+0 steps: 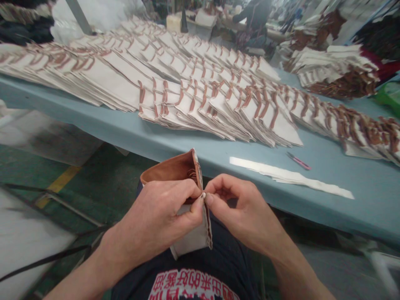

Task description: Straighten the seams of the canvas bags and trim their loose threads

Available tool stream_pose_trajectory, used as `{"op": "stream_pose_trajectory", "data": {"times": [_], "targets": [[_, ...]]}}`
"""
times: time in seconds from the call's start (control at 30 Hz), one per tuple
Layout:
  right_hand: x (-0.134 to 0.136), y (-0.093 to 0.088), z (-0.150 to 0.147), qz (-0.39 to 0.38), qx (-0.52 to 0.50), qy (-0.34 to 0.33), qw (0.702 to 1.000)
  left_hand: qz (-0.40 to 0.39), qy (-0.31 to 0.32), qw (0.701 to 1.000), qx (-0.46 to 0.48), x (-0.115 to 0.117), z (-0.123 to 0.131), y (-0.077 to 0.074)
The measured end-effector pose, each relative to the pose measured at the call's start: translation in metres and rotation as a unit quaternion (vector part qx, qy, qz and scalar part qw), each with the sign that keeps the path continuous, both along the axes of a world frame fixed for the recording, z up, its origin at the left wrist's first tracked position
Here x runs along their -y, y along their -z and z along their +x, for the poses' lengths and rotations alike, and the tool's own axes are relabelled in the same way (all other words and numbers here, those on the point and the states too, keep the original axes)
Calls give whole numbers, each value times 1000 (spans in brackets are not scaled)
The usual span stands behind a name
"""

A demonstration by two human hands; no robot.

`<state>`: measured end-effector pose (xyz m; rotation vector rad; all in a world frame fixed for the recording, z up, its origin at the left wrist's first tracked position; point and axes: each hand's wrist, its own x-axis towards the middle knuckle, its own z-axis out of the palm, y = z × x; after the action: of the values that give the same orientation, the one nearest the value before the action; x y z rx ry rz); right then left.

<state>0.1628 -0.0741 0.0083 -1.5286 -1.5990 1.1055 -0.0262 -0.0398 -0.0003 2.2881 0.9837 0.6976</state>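
Over my lap I have a sewn fabric piece (190,239), off-white outside with a brown lining that shows at its open top. My left hand (168,208) pinches its seamed edge between thumb and forefinger. Right beside it, the thumb and forefinger of my right hand (234,204) are pressed together at the same edge. A tiny whitish bit shows between the two hands' fingertips; what it is I cannot make out. Brown threads or cords lie inside the piece near the seam.
Overlapping rows of white fabric pieces with brown trim (200,96) cover much of the blue table (200,146). Near the front edge lie white strips (290,175) and pink-handled thread snips (298,161). A stack of cloth (337,71) stands back right; a person (254,18) is behind.
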Motion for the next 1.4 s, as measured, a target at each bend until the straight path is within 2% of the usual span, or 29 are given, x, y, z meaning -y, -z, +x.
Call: {"op": "stream_pose_trajectory", "data": {"times": [0.1,0.2,0.33,0.43,0.57,0.77,0.93,1.03,1.17,1.3,1.4], "targets": [[-1,-5,5,-21,19,-35,999,-7,1,1000,0,2,3,0],[-3,-10,8,-26,50,-71,996,-49,16,998,25,-1,3,3],[-8,-16,12,42,119,-128,984,-173,65,980,75,-11,2,6],[-13,-22,16,117,171,-189,960,-251,94,957,109,-15,1,6],[-21,-30,21,113,166,-244,949,-297,101,940,137,-15,2,3],[-32,-33,21,-25,62,-249,966,-307,93,935,150,-14,3,4],[-33,-24,22,-76,-1,-219,973,-302,69,941,139,-14,3,5],[-33,-22,23,-49,16,-224,973,-301,64,942,132,-15,2,7],[-34,-23,25,44,97,-223,969,-291,67,944,143,-15,1,8],[-34,-20,28,103,87,-224,965,-282,82,944,150,-13,0,7],[-34,-15,30,112,88,-249,958,-270,80,950,136,-12,1,6]]}}
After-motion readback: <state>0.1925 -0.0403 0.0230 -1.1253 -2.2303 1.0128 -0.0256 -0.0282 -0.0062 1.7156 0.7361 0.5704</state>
